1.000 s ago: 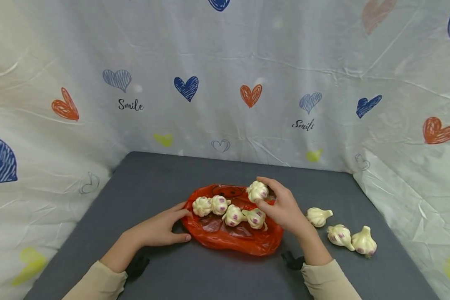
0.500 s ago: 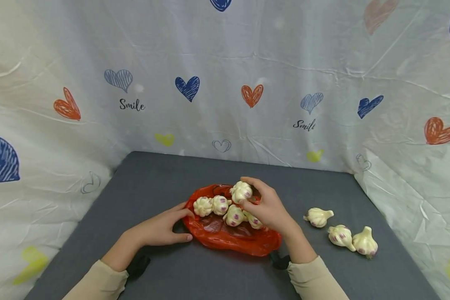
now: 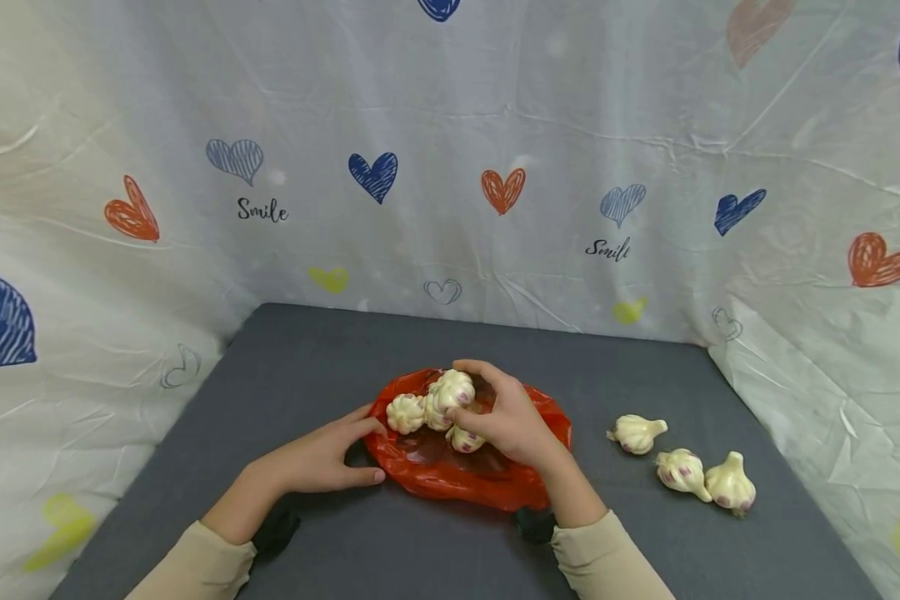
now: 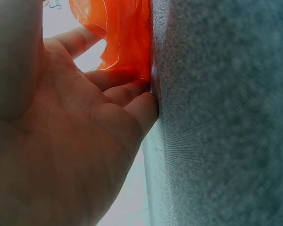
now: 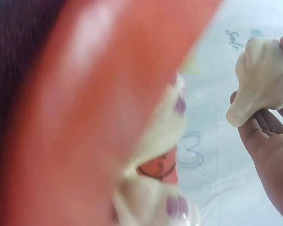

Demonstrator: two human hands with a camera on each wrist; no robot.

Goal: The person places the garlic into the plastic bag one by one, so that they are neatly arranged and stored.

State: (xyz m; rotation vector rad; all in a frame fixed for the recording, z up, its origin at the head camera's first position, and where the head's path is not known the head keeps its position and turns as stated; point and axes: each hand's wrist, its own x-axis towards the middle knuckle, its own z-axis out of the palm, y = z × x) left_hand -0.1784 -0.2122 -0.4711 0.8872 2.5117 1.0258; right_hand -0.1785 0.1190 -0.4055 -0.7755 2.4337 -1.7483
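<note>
In the head view, the right hand (image 3: 504,421) is covering part of the red bag (image 3: 457,487), and the held garlic bulb (image 3: 453,387) is partly hiding another bulb (image 3: 434,417). The left sleeve (image 3: 198,567) and right sleeve (image 3: 607,558) are running off the bottom edge. In the right wrist view, the red bag is blurring and partly blocking two bulbs (image 5: 155,202).
</note>
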